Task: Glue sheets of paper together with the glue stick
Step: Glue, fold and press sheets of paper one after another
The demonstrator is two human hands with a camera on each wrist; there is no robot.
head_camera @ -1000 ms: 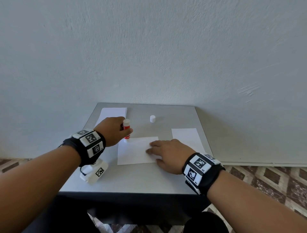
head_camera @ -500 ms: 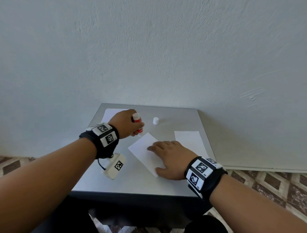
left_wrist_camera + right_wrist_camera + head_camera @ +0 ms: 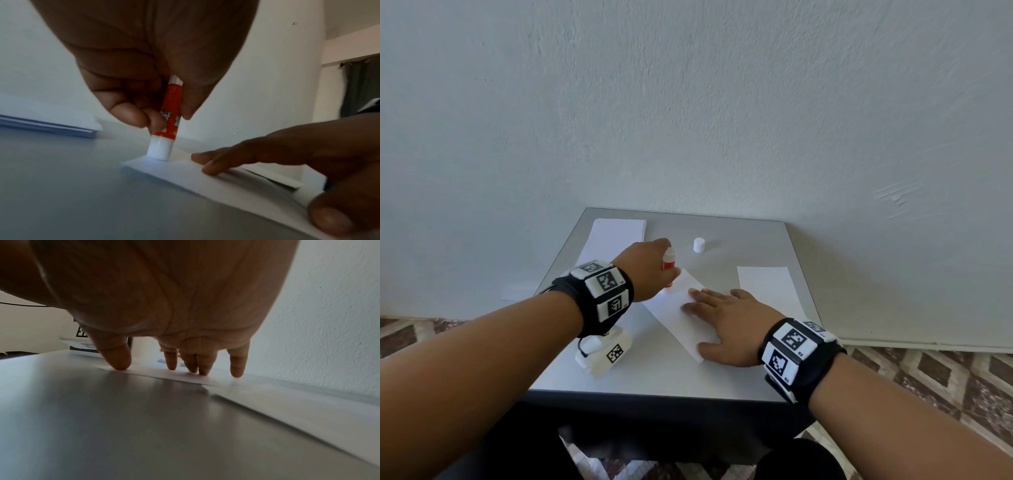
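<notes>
My left hand (image 3: 650, 270) grips a red and white glue stick (image 3: 668, 262) upright, its uncapped tip pressed on the far corner of a white sheet of paper (image 3: 671, 315) that lies slanted at the table's middle. In the left wrist view the glue stick (image 3: 166, 123) stands on that sheet (image 3: 216, 177), pinched between thumb and fingers. My right hand (image 3: 726, 320) lies flat on the sheet's right part with straight fingers (image 3: 172, 361) pressing it down. The glue stick's white cap (image 3: 699, 245) stands alone at the back of the table.
A stack of white paper (image 3: 616, 236) lies at the back left of the grey table (image 3: 671, 373). Another single sheet (image 3: 768, 287) lies at the right, near the edge. A white tagged device (image 3: 606, 353) rests at the front left. A pale wall rises behind.
The sheet has been turned from square to slanted under my right hand. My left hand lifted the glue stick, moved right, and now has it tip down on the sheet's far corner.
</notes>
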